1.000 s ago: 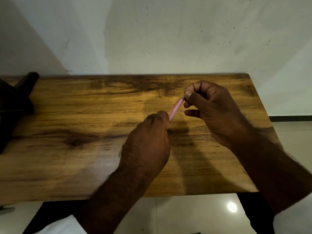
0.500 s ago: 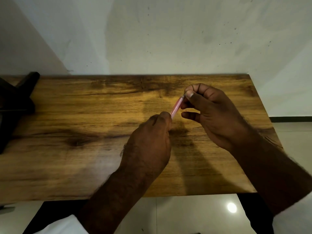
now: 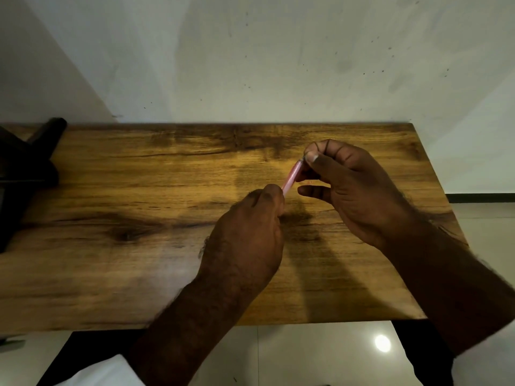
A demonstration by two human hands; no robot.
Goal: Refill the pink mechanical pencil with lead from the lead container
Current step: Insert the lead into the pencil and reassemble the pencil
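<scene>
The pink mechanical pencil [image 3: 292, 177] slants up to the right above the middle of the wooden table [image 3: 139, 218]. My left hand [image 3: 248, 235] is closed around its lower end, which is hidden in the fist. My right hand [image 3: 354, 190] pinches the pencil's upper tip between thumb and forefinger; what it holds there is too small to make out. The lead container is not visible.
A dark object [image 3: 25, 168] sits at the table's far left edge. A white wall rises right behind the table. Glossy floor tiles [image 3: 320, 355] show below the near edge, and the right edge of the table lies close to my right forearm.
My right hand has shifted slightly at the pencil's upper tip, its lower fingers spreading a little. The left hand and pencil have stayed almost still.
</scene>
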